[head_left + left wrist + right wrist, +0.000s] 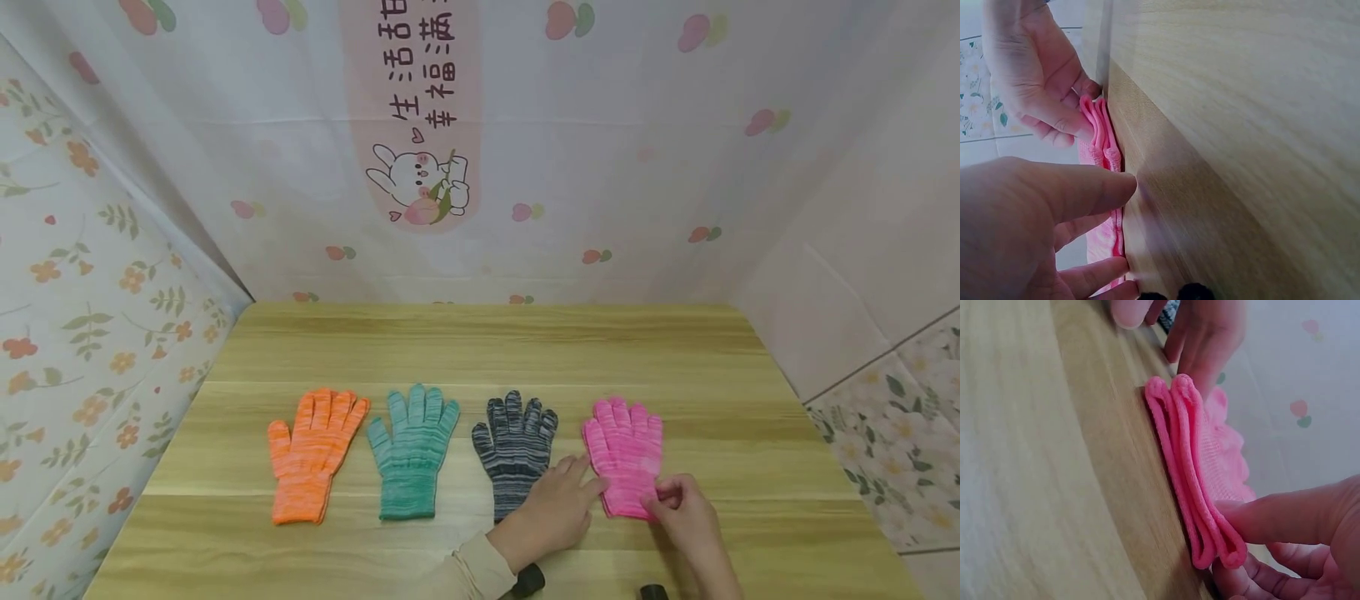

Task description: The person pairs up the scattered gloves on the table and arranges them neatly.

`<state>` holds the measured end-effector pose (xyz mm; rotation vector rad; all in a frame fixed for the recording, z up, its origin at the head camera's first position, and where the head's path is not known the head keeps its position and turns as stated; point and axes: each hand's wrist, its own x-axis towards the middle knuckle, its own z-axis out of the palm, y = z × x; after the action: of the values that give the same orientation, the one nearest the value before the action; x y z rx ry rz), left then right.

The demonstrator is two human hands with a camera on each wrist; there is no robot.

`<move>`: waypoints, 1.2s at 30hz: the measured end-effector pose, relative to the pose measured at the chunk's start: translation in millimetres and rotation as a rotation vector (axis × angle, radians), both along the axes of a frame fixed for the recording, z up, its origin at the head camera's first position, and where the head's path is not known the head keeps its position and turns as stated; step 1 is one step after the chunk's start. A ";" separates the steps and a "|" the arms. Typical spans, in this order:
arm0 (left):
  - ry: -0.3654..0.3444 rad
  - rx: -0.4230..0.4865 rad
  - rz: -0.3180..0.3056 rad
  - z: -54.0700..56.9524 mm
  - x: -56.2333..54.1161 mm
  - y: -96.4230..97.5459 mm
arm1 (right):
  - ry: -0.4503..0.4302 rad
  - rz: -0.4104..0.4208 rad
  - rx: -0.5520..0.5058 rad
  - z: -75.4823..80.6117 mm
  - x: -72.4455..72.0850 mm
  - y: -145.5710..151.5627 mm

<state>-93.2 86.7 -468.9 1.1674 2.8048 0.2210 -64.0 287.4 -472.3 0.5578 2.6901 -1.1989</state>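
A pair of pink gloves [626, 458] lies stacked at the right of the row, fingers toward the wall; both cuffs [1188, 469] show as layered openings in the right wrist view. My right hand [690, 512] pinches the cuffs' right corner, its thumb [1285, 512] on top and fingers beneath. At the cuffs' left side, my left hand [555, 508] stays spread, fingertips right by the glove's edge and thumb [1100, 187] reaching along the cuff. Beside that hand lies a black-and-grey glove [517, 442], its cuff partly hidden by the hand.
Further left on the wooden table [480, 350] lie a teal glove [412, 450] and an orange glove [311, 454]. A patterned white curtain [525, 167] hangs along the table's back edge. Near the left wrist shows a small black object [528, 579], and another black piece [654, 592] is at the bottom edge.
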 end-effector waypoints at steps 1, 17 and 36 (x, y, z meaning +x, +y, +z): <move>0.000 0.000 -0.001 -0.2 0.2 0.4 | 0.003 0.008 0.001 -0.1 -0.1 0.2; -0.059 0.046 -0.011 -2.7 1.4 2.4 | 0.036 0.076 0.087 1.0 -0.3 3.3; -0.025 -0.079 0.083 0.3 12.1 -61.2 | 0.424 0.476 0.279 53.1 -47.6 -48.8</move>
<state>-81.1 25.6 -468.6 1.0267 2.8153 0.1287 -111.6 238.6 -419.2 -0.3491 3.0985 -0.8914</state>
